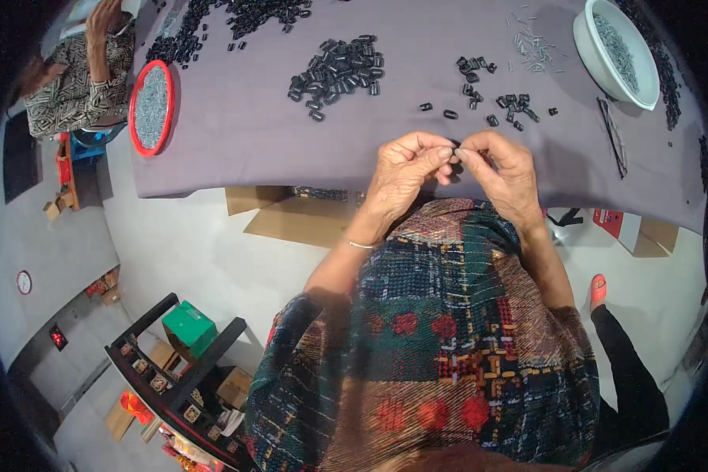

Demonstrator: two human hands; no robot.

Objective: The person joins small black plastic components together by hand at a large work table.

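Pinching small black part (pixel 455 145) narrowly between left hand (pixel 409 164) and right hand (pixel 508 168), over grey tablecloth (pixel 244 134) near front edge; might drop if either pinch loosens. Loose black cylindrical pieces (pixel 338 71) heaped beyond.

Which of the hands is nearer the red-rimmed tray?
Left. The left hand is right of the red-rimmed tray and closer to the table's near edge; the right hand is farther right, beyond the left hand.
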